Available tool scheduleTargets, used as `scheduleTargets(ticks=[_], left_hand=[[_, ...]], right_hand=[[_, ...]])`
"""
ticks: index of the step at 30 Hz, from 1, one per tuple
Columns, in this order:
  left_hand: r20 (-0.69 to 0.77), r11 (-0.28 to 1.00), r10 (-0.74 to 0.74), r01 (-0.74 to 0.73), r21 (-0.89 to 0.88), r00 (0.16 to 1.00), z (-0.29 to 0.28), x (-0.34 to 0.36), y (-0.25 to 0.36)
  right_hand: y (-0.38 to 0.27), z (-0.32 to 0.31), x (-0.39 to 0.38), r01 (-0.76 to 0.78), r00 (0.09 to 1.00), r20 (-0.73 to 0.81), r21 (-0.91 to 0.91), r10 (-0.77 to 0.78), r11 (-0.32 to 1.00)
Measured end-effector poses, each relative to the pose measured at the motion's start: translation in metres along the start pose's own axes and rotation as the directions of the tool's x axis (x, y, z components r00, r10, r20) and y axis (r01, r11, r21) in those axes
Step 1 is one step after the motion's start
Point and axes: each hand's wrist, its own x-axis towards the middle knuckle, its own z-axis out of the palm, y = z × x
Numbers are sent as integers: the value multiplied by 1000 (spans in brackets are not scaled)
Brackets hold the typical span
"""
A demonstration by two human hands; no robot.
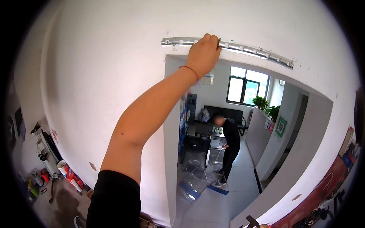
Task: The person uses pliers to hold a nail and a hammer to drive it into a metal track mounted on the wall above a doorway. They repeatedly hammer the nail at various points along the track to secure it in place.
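Observation:
My left hand is raised to a slotted silver metal rail fixed on the white wall above a doorway. Its fingers are closed at the middle of the rail, over its upper edge. A small dark bit shows at the fingertips, too small to make out, and the palm side is hidden. Around the wrist runs a thin red string, and a black sleeve covers the upper arm. My right hand is out of view.
Beyond the doorway a person in black bends over clear plastic sheets with blue ends on the floor. A black sofa and a partition with plants stand behind. Tools and red bottles lie at lower left.

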Motion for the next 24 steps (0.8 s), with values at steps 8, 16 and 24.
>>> scheduleTargets(ticks=[8,16,24], left_hand=[[111,1000,18,-16,-12,994,-13,35,-24],[167,993,63,-78,88,984,-8,48,-21],[218,990,-33,2,142,975,-8,51,-13]], right_hand=[[-21,-4,-23,119,992,-22,-105,-122,987],[11,1,-26,15,994,-101,-185,-34,983],[-16,0,-37,-107,992,-85,-224,90,969]])
